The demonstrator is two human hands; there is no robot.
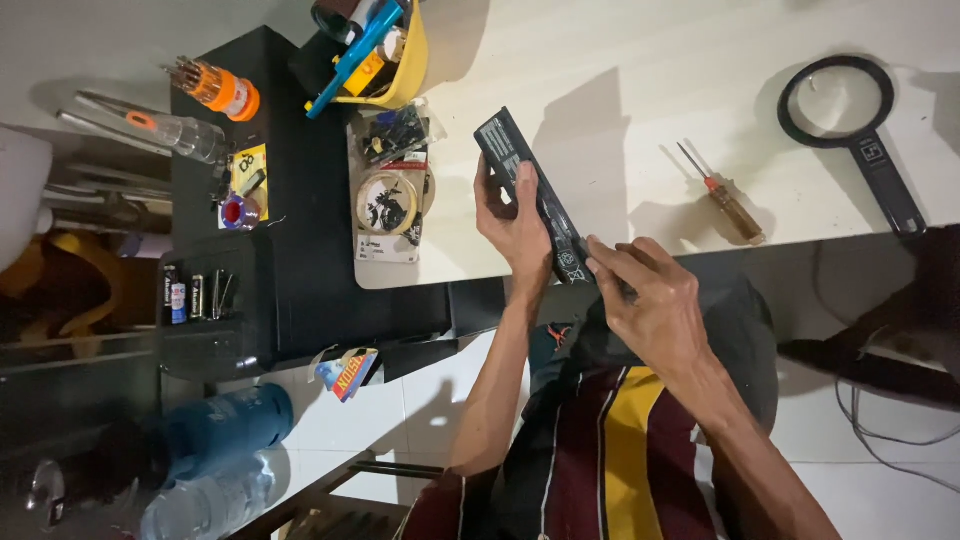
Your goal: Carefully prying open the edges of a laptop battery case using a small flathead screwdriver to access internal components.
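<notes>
Right hand (650, 295) hides the battery pack's (530, 190) lower end.

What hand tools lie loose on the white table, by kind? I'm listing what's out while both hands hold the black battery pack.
Screwdriver: 1
Magnifying glass: 1
Total: 2
The left hand and right hand grip the battery pack.

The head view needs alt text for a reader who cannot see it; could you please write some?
A person's left hand and right hand hold a long black laptop battery over the edge of a white table. A brown-handled screwdriver and a black magnifying glass lie to the right.
</notes>
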